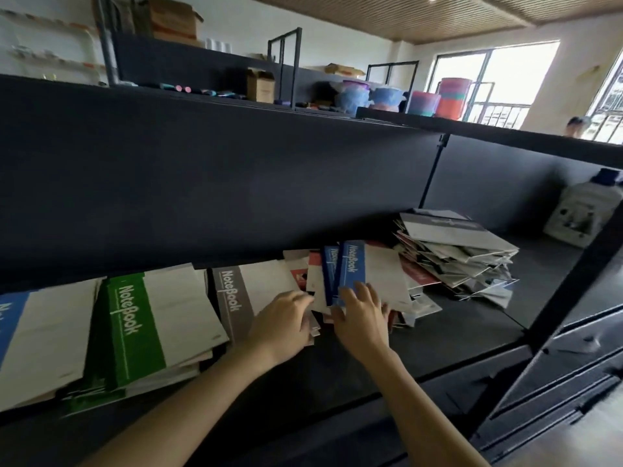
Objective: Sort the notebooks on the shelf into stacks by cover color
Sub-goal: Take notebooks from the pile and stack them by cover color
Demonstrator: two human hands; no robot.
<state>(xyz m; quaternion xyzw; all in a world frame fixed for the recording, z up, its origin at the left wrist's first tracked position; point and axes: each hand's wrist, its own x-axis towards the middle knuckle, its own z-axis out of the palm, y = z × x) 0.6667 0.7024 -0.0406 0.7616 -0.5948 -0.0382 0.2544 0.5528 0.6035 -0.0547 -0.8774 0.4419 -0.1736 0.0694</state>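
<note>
The blue notebook point(352, 269) lies on top of loose notebooks point(315, 326) mid-shelf; the right hand point(362, 320) rests spread, straight fingers on its near end, and just left the left hand point(283, 320) curls its fingers round the loose notebooks' edges. Left of it lie a gray notebook point(232, 294) and a green stack point(135, 318); right of it are a slumped pile point(455, 254) and, farther off, a bottle point(583, 214). The upper board point(202, 197) hangs low over its far end, and bare shelf point(438, 335) lies open in front of it.
</note>
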